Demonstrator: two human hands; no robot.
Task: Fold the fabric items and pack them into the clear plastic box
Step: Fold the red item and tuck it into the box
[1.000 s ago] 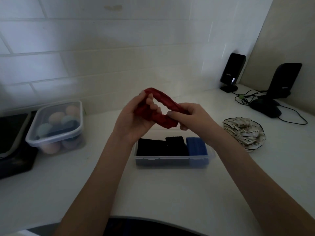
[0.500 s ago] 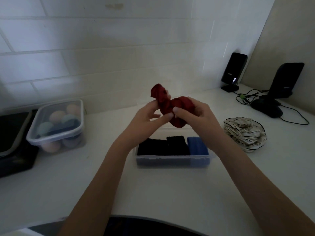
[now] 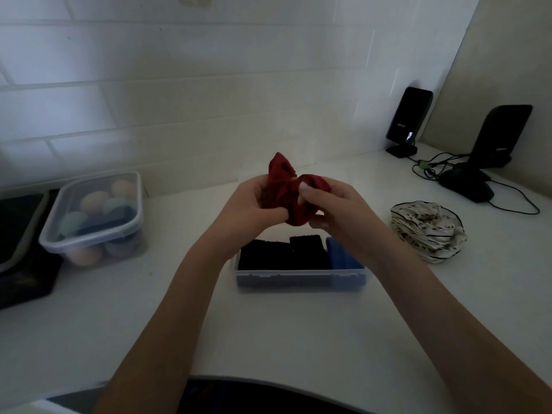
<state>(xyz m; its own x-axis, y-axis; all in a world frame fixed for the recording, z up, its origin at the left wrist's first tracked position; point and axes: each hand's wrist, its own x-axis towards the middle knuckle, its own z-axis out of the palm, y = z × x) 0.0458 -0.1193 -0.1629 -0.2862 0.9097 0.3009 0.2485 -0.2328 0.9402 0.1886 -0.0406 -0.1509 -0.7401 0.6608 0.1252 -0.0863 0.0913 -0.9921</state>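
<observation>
Both hands hold a bunched red fabric item [image 3: 283,189] in the air above the clear plastic box [image 3: 298,280]. My left hand [image 3: 248,207] grips its left side. My right hand [image 3: 334,207] pinches the right side, thumb on top. One end of the red fabric sticks up above the hands. Inside the box lie two folded black fabric pieces [image 3: 277,255] and a folded blue one [image 3: 343,255] at the right end. A white patterned fabric item [image 3: 427,231] with dark trim lies crumpled on the counter to the right of the box.
A lidded clear container [image 3: 95,216] with pastel round things stands at the left. A dark tray [image 3: 18,240] sits at the far left edge. Two black stands [image 3: 409,121] and cables [image 3: 433,168] fill the back right corner. The tiled wall is close behind.
The red fabric was a stretched open loop a second ago; now it is bunched into a tight wad and my hands have come together on it.
</observation>
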